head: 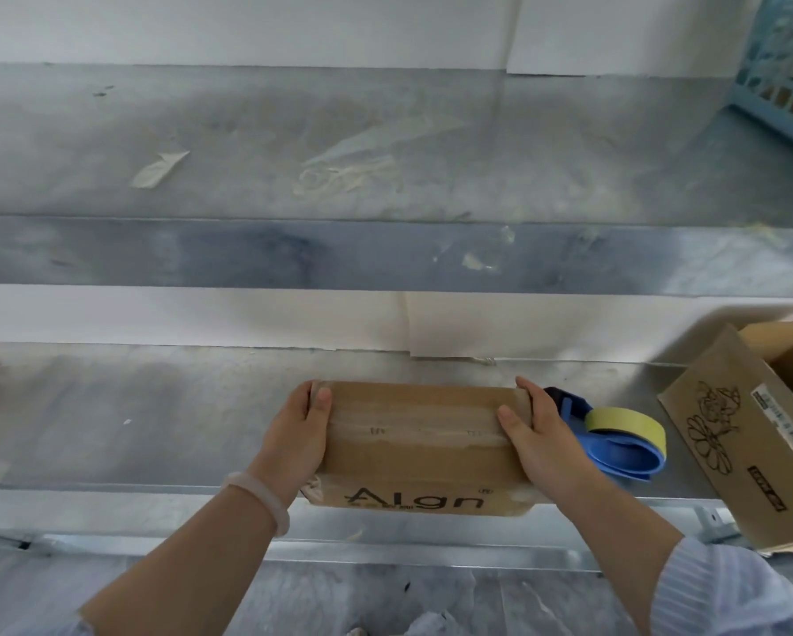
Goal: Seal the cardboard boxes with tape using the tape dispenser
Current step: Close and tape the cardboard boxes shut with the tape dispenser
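Note:
A small brown cardboard box (417,433) with black lettering on its near side sits at the front edge of the metal bench (155,415). A strip of clear tape runs across its top from left to right. My left hand (300,433) grips the box's left end, thumb on top. My right hand (534,433) grips the right end, thumb resting on the tape. The blue tape dispenser (619,440) with a yellowish roll lies on the bench just right of my right hand, untouched.
An open cardboard box (743,433) with a flower drawing and a white label stands at the right edge. A raised metal shelf (293,254) runs above the bench, with tape scraps stuck on it. A blue plastic crate (784,62) sits top right.

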`<state>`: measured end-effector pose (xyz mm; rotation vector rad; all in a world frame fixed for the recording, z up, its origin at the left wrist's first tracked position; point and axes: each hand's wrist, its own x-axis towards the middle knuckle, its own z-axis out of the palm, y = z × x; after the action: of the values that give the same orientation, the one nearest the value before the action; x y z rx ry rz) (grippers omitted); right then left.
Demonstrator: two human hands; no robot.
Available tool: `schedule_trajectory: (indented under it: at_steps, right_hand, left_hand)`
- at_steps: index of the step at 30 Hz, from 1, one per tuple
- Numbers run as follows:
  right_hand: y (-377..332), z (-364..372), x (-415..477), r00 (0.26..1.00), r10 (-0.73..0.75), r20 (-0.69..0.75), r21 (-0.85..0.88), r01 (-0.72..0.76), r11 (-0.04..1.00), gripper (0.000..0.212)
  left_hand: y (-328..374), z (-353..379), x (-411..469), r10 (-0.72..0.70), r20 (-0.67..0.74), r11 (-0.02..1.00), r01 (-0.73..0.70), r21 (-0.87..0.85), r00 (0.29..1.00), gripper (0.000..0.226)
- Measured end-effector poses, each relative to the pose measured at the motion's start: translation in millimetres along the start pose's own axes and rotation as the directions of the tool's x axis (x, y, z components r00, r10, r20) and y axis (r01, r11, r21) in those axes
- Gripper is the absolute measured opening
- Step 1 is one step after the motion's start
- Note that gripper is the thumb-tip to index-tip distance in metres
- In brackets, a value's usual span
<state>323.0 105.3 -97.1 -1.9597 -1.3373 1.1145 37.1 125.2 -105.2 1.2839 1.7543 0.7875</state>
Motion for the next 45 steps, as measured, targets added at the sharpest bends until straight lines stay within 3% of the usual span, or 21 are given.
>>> schedule_trajectory:
  at_steps: [4, 7, 13, 15, 17, 20, 23, 26, 30, 32, 36, 40, 45]
  right_hand:
    - [1.4, 0.8, 1.9, 0.999, 0.037, -0.009, 0.067, -0.036, 0.997, 0.029]
    - [2.6, 0.9, 3.0, 0.997, 0.076, -0.019, 0.141, -0.073, 0.987, 0.019]
    - [1.0, 0.3, -1.0, 0.997, 0.076, -0.033, 0.211, -0.068, 0.975, 0.032]
    - [1.8, 2.1, -2.2, 0.995, 0.052, -0.083, 0.172, -0.037, 0.984, 0.042]
    - [2.9, 4.2, -4.2, 0.988, 0.034, -0.148, 0.105, -0.019, 0.994, 0.047]
    - [5.7, 6.4, -6.9, 0.978, 0.041, -0.203, 0.088, -0.023, 0.996, 0.046]
    - [7.7, 8.4, -8.2, 0.961, 0.048, -0.274, 0.189, 0.005, 0.982, 0.032]
    - [11.3, 7.4, -8.4, 0.953, 0.086, -0.291, 0.240, -0.014, 0.971, 0.029]
    - [18.2, 3.8, -21.7, 0.991, 0.027, -0.131, 0.246, 0.006, 0.969, 0.043]
    - [21.8, 2.4, -28.8, 0.998, -0.005, -0.065, 0.260, 0.022, 0.965, 0.049]
    - [26.7, -0.8, -28.3, 0.997, -0.003, -0.075, 0.312, 0.027, 0.950, 0.049]
    - [26.8, -4.5, -29.0, 0.996, -0.003, -0.091, 0.395, 0.039, 0.918, 0.046]
    - [16.0, -22.0, -28.0, 0.995, -0.075, -0.071, 0.377, 0.097, 0.921, 0.039]
  left_hand:
    - [1.9, -0.9, 1.9, -0.022, 0.013, 0.998, 0.022, -0.053, 1.000, 0.025]
    - [2.0, -2.2, 2.1, -0.072, 0.049, 0.979, 0.080, -0.188, 0.996, 0.025]
    - [1.9, -6.9, -4.3, -0.173, 0.144, 0.863, 0.221, -0.455, 0.974, 0.020]
    - [-3.4, -8.0, -9.3, -0.121, 0.136, 0.855, 0.173, -0.490, 0.983, 0.018]
    - [-13.0, -8.9, -18.4, -0.011, 0.066, 0.896, 0.039, -0.442, 0.998, 0.035]
    - [-26.6, -7.7, -31.3, 0.148, 0.027, 0.974, -0.141, -0.178, 0.989, 0.066]
    - [-29.5, -4.0, -31.5, 0.168, 0.042, 0.984, -0.164, -0.074, 0.985, 0.067]
    - [-26.2, -4.1, -29.3, 0.128, 0.066, 0.984, -0.118, -0.132, 0.990, 0.061]
    - [-21.5, -8.9, -30.8, 0.105, 0.085, 0.982, -0.090, -0.166, 0.991, 0.062]
    - [-20.7, -13.7, -32.6, 0.106, 0.112, 0.974, -0.081, -0.210, 0.988, 0.068]
    - [-18.3, -22.6, -39.2, 0.147, 0.226, 0.947, -0.071, -0.313, 0.963, 0.086]
    - [-14.1, -28.1, -47.7, 0.177, 0.228, 0.958, -0.114, -0.262, 0.958, 0.104]
    - [6.7, -39.7, -64.8, 0.289, 0.298, 0.951, -0.236, -0.199, 0.910, 0.104]
